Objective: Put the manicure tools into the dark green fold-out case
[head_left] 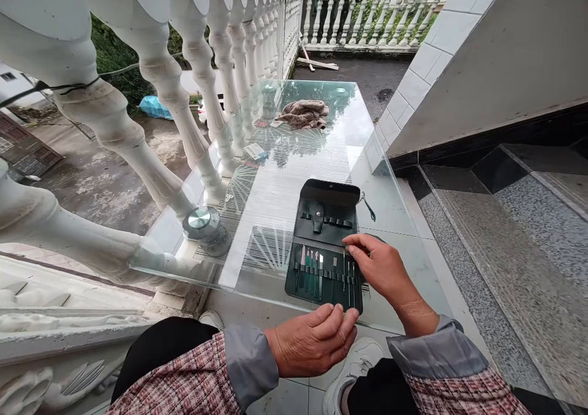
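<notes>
A dark green manicure case lies unfolded near the front of the glass table. Slim green-and-silver manicure tools sit in loops on its lower panel. The upper panel has several loops and a snap strap. Thumb and forefinger of my right hand pinch the top end of a thin metal manicure tool at the lower panel's right side. My left hand has its fingers bunched at the case's bottom right edge; the thumb and anything between the fingers are hidden. Beyond the case's upper right corner rests a green-handled clipper-like tool.
A crumpled brown cloth lies at the far end of the glass table. A small card is left of centre. White balusters line the left side, stone steps the right. A round table leg stands at front left.
</notes>
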A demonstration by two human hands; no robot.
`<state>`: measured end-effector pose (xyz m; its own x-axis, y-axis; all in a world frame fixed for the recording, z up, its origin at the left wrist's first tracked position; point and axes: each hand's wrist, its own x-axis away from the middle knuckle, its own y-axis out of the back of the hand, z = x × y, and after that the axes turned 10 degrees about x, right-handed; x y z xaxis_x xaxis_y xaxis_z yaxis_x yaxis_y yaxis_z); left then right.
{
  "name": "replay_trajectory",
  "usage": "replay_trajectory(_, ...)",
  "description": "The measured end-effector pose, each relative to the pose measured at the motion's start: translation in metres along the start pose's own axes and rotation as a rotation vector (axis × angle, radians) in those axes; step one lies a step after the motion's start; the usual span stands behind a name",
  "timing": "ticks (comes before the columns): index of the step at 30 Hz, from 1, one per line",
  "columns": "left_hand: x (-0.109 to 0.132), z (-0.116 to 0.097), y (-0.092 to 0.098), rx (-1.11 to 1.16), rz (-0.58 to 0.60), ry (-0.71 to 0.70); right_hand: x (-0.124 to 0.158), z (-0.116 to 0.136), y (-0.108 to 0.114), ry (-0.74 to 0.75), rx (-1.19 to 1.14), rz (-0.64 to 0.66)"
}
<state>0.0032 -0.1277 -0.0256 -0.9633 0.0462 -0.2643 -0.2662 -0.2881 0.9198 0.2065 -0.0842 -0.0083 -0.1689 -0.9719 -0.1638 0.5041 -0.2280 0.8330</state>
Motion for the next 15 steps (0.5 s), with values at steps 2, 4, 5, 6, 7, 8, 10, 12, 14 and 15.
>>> replay_trajectory(2,0.001,0.0,0.0,0.005,-0.003,-0.001,0.0,0.0,0.001,-0.017,-0.019,0.004)
replay_trajectory(4,0.001,0.0,0.0,0.009,-0.009,-0.001,0.001,0.002,0.002,-0.028,0.019,0.013)
replay_trajectory(5,0.001,0.0,0.0,0.01,-0.011,0.0,0.001,0.003,0.002,-0.029,0.054,0.019)
replay_trajectory(6,0.001,0.0,0.0,0.01,-0.015,0.001,0.002,0.004,0.003,-0.028,0.099,0.024)
replay_trajectory(7,0.0,0.0,0.0,0.01,-0.016,0.003,0.003,0.006,0.003,-0.023,0.152,0.028)
replay_trajectory(8,0.0,0.0,-0.001,0.01,-0.016,0.004,0.004,0.007,0.003,-0.017,0.211,0.03)
replay_trajectory(10,-0.001,0.0,-0.001,0.01,-0.016,0.004,0.005,0.01,0.002,-0.005,0.328,0.03)
replay_trajectory(12,-0.002,-0.001,-0.001,0.012,-0.02,0.006,0.005,0.011,0.0,-0.006,0.411,0.038)
replay_trajectory(14,-0.002,-0.001,-0.002,0.015,-0.025,0.007,0.005,0.014,-0.001,-0.027,0.454,0.053)
replay_trajectory(15,-0.003,-0.001,-0.002,0.016,-0.026,0.008,0.004,0.015,-0.002,-0.042,0.467,0.061)
